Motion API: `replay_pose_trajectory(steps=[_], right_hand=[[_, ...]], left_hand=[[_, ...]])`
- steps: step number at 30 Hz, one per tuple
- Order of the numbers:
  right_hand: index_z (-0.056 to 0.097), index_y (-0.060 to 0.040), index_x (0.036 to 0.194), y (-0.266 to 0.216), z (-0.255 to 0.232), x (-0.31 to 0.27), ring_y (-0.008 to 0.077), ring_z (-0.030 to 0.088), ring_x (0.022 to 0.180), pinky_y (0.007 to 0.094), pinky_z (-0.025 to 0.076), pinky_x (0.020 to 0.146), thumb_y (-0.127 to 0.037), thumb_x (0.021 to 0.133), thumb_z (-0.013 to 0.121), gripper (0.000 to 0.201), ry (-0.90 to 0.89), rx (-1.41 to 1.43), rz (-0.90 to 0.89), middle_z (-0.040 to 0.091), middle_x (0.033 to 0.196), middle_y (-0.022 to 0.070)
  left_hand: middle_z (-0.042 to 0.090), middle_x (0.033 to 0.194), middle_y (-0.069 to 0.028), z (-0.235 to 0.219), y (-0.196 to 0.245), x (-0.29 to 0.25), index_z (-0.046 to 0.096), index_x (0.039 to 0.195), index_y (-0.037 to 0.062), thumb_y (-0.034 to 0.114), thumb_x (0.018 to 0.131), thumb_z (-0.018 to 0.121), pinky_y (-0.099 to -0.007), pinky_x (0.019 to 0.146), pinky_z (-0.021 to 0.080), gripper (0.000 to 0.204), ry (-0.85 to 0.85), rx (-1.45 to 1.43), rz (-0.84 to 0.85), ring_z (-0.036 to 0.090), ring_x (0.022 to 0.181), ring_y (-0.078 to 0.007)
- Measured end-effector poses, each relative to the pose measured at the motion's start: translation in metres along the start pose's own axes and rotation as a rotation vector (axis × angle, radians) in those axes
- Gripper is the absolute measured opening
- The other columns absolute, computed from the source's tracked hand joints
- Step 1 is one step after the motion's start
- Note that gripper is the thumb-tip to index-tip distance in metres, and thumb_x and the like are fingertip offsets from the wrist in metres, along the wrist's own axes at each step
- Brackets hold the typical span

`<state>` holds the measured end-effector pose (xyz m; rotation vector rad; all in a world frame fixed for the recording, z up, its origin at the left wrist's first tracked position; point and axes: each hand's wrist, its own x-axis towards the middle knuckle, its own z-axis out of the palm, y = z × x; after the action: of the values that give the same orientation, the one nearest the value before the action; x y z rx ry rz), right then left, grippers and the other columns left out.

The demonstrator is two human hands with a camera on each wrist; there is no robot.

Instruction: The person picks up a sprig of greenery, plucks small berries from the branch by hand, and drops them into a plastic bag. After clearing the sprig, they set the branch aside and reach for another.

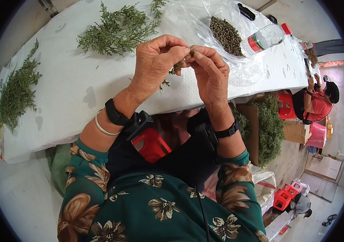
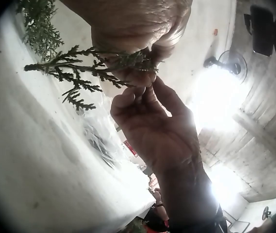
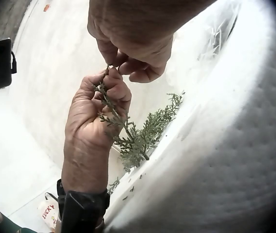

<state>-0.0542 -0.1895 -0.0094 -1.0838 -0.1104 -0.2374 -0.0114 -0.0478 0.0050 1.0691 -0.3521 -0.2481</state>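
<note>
My left hand (image 1: pixel 155 62) grips a sprig of scaly evergreen (image 2: pixel 70 68), and its cut stem end hangs below the palm. The fingertips of my right hand (image 1: pixel 211 74) meet those of the left and pinch at the sprig's tip, where a small greenish-brown bit (image 1: pixel 192 51) shows. Fingers hide most of that bit. In the right wrist view the sprig (image 3: pixel 109 103) runs down across the left palm. Both hands are raised above the near edge of the white-covered table (image 1: pixel 65 97).
Evergreen branches (image 1: pixel 117 30) lie beyond my left hand, and another branch (image 1: pixel 18 88) at far left. A heap of small round brown cones (image 1: pixel 225 35) sits on clear plastic beside a bottle (image 1: pixel 266 38). Below right stands a box of greenery (image 1: pixel 269 131). A seated person (image 1: pixel 319 103) works further along.
</note>
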Motion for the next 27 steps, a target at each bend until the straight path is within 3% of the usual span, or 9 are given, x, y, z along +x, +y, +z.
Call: replay_pose_trajectory(steps=[27], right_hand=[[0.057, 0.0067, 0.099, -0.0020, 0.0010, -0.0021, 0.0178, 0.059, 0.082, 0.0327, 0.048, 0.079, -0.001, 0.083, 0.052, 0.018, -0.016, 0.044, 0.029, 0.061, 0.092, 0.0118]], left_hand=[[0.064, 0.069, -0.0044, 0.0031, 0.0047, -0.0053, 0.062, 0.084, -0.0008, 0.008, 0.079, 0.060, -0.0187, 0.049, 0.048, 0.011, 0.019, 0.236, 0.063, 0.061, 0.059, -0.0069]])
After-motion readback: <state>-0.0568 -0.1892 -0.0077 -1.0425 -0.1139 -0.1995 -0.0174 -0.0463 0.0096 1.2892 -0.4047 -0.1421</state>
